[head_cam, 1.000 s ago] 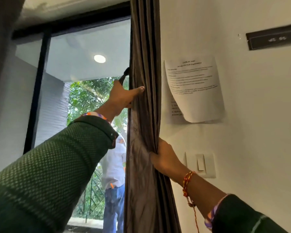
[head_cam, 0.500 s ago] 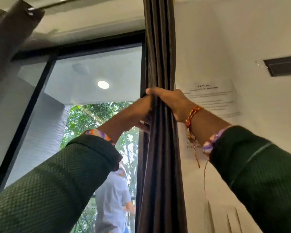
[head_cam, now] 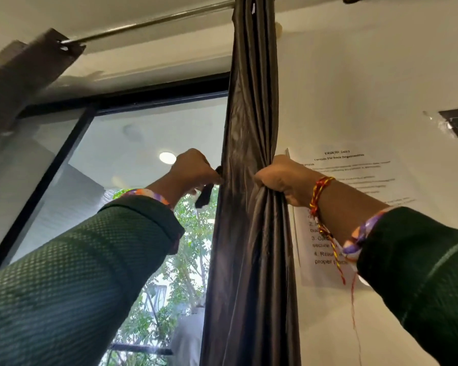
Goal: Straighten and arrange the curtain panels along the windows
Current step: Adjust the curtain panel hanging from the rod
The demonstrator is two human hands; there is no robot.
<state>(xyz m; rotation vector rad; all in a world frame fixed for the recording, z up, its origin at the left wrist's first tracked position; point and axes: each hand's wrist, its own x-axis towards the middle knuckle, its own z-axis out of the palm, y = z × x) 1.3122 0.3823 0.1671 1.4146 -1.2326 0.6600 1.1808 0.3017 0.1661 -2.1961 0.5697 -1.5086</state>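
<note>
Grey-brown fabric of the curtain panel [head_cam: 251, 233] is hanging bunched into one tight column at the window's [head_cam: 143, 143] right edge, running from twelve o'clock down to six. The right hand [head_cam: 283, 180] is clenching the gathered folds; the left hand [head_cam: 196, 170] is pinching a dark tie-back strap [head_cam: 205, 194] against them. Gathering looks done; securing seems left. At ten o'clock a second panel [head_cam: 24, 64] is hanging on the rod [head_cam: 154, 22], apparently unarranged. A taped sheet [head_cam: 354, 186] is crowding the wall at three o'clock.
</note>
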